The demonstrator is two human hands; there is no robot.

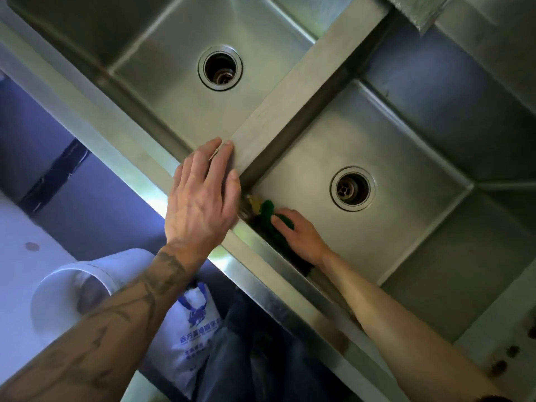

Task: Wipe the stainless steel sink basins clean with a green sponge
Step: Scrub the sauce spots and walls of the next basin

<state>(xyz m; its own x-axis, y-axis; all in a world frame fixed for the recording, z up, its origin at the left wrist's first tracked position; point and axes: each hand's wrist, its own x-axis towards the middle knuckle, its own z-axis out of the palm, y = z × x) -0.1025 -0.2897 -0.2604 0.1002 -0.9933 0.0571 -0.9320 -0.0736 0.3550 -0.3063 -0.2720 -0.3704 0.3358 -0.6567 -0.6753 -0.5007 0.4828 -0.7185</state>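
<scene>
- Tattooed left forearm fills my near view.
- Right basin meets the divider at its near corner.
- My left hand lies flat, fingers straight, on the rim.
- My right hand grips the green sponge against that corner's wall.

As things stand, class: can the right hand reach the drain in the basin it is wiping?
Probably yes: the right hand, gripping the green sponge, is inside that basin, with only bare steel between it and the drain.
</scene>
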